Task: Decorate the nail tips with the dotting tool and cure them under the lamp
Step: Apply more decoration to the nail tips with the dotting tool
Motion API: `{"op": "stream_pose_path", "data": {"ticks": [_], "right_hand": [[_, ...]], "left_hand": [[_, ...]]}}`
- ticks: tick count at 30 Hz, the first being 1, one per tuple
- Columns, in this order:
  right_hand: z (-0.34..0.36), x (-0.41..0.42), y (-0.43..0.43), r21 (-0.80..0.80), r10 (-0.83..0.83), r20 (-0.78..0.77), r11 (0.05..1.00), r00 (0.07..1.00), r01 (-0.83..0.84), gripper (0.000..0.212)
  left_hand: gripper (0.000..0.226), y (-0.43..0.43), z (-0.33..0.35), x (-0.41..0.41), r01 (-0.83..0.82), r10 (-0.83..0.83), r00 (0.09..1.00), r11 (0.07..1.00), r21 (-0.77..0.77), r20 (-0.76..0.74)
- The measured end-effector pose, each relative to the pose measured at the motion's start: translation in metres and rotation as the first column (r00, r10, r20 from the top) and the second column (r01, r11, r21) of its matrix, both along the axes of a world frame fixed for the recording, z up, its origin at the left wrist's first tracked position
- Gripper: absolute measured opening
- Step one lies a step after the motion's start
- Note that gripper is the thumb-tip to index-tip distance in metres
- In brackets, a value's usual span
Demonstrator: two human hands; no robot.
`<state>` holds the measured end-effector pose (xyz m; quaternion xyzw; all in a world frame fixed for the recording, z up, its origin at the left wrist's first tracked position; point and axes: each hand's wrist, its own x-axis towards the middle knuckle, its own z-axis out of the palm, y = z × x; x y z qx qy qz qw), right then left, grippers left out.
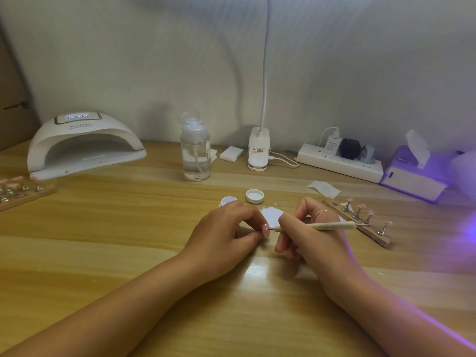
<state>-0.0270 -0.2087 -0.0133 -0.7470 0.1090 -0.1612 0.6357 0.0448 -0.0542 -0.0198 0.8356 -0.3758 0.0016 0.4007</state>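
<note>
While the left hand [226, 228] pinches a tip [266, 229] and the right hand [309, 235] grips the dotting tool [324, 225], decorating is underway (curing seemingly undone).

left hand [224, 235] bare | right hand [315, 240] bare | 2 forearms uncovered to frame edge
</note>
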Motion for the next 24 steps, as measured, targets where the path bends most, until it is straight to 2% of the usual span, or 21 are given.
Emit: {"op": "stream_pose_path", "data": {"ticks": [20, 22, 24], "right_hand": [[0.0023, -0.0021, 0.0008, 0.026, -0.002, 0.021, 1.0, 1.0, 0.001, 0.018], [0.0037, -0.0038, 0.001, 0.079, -0.018, 0.074, 0.997, 0.997, 0.012, 0.019], [0.0057, -0.0059, -0.0004, 0.139, -0.081, 0.198, 0.989, 0.977, 0.054, 0.024]], "left_hand": [[0.021, -0.0002, -0.0002, 0.0001, 0.001, -0.001, 1.0, 1.0, -0.009, -0.015], [0.02, 0.0, -0.0005, 0.0, 0.001, -0.002, 1.0, 1.0, -0.01, -0.02], [0.019, 0.0001, -0.0007, 0.0001, 0.001, -0.001, 1.0, 1.0, -0.013, -0.025]]}}
